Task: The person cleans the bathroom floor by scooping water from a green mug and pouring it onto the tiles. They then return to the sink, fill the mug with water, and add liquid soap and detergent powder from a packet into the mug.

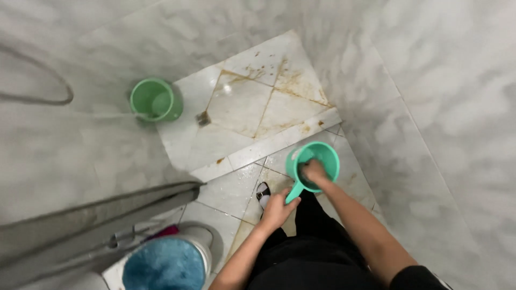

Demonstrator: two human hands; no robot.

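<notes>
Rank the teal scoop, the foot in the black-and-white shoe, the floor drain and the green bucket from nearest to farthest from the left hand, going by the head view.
1. Teal scoop: its handle is in the left hand.
2. Foot in the black-and-white shoe: on the tiles just left of that hand.
3. Floor drain: on the stained tiles farther up.
4. Green bucket: upper left, by the wall.

You get one view only, from the camera on your head, looking steeply down past your own arms. It sits close above the teal dipper point(313, 164); the stained floor tiles point(252, 102) lie beyond it, farther off.
</notes>
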